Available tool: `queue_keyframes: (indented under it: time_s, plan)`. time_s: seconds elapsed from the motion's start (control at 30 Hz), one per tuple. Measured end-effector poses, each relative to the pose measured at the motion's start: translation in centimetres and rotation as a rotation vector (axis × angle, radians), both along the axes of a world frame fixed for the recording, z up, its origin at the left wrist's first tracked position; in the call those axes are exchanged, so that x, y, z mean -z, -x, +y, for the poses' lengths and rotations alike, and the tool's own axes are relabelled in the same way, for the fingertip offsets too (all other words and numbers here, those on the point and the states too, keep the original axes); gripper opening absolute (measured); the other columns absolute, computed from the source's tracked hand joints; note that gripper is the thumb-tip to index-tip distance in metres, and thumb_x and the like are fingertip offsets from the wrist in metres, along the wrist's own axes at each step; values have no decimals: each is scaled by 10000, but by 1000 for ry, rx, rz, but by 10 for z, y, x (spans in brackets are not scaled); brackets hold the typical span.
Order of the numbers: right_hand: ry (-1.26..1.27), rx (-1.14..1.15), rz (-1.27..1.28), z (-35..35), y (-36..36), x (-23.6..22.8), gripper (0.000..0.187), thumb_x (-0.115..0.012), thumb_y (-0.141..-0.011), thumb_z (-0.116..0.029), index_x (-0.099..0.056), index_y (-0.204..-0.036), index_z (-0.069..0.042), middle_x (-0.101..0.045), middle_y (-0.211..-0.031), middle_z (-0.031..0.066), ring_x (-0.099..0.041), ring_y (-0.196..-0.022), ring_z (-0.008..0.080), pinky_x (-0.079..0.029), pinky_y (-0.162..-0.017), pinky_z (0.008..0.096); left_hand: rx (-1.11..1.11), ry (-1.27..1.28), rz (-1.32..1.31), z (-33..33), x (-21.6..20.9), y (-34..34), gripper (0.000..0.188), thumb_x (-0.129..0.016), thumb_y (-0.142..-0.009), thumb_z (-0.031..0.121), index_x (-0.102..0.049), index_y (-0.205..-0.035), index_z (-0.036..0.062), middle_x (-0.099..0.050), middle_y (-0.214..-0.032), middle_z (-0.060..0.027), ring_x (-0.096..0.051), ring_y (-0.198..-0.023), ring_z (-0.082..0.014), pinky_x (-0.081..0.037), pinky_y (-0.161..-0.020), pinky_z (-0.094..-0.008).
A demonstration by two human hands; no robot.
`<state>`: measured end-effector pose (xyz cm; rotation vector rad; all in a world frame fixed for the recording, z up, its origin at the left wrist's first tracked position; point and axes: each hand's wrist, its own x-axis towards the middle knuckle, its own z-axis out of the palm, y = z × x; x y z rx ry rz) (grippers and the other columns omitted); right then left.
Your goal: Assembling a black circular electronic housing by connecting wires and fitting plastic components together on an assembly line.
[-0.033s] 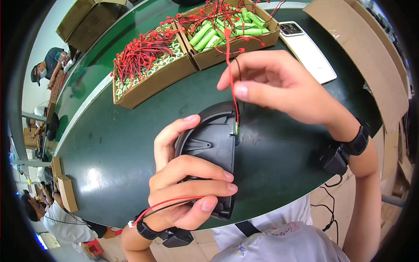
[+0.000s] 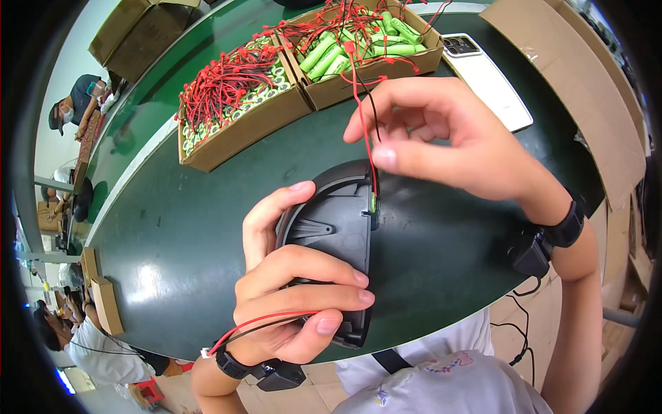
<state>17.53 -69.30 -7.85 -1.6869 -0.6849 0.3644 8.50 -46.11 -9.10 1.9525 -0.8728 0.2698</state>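
Observation:
A half-round black plastic housing (image 2: pixel 338 214) is tilted upright above the table, its flat edge to the right. My left hand (image 2: pixel 289 297) grips it from the left, fingers across its face. A red and black wire pair (image 2: pixel 258 321) runs by my left thumb to a white connector (image 2: pixel 205 352). A green part (image 2: pixel 373 203), mostly hidden, sits in the housing's right edge. From there a red wire (image 2: pixel 361 103) and a black wire (image 2: pixel 373 107) rise to a red connector (image 2: pixel 349 47). My right hand (image 2: pixel 427 131) is open around these wires, thumb and forefinger apart.
Two cardboard boxes stand at the back: the left box (image 2: pixel 241 134) and the right box (image 2: pixel 379 76) hold green cylindrical cells with red and black leads. A white phone (image 2: pixel 493 86) lies beside them. Large cardboard (image 2: pixel 572 90) is at right. People work at the far left.
The red connector and upper wires have swung slightly left. The black wire now stands out more clearly between my right thumb and forefinger. My left hand and the housing have barely moved.

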Motion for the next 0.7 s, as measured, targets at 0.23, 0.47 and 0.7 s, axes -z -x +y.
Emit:
queue_keyframes:
  time_s: [0.23, 0.47, 0.7]
  plan:
    - [-81, -78, -538, 2, 6, -8, 163, -765, -709, -1, -678, -846, -12, -619, -812, 65, -574, -667, 143, -460, -563, 236, -31, 87, -40, 0, 5, 0, 193, -584, -799, 220, -741, -804, 108, -676, -989, -130, -512, -1127, -399, -347, -1026, -558]
    - [-63, -141, -646, 5, 21, -25, 119, -777, -671, -19, -728, -779, -33, -629, -785, 78, -589, -600, 146, -473, -514, 237, 2, 89, -105, -3, 8, -5, 227, -586, -775, 274, -717, -779, 88, -654, -1041, -200, -525, -1113, -391, -375, -1010, -520]
    - [-166, -88, -799, 21, 36, -25, 109, -792, -668, -20, -709, -738, -31, -620, -788, 47, -584, -601, 123, -476, -509, 216, -40, 60, -50, -7, 4, -3, 210, -595, -723, 242, -711, -749, 69, -659, -1058, -207, -515, -1122, -401, -387, -994, -519]
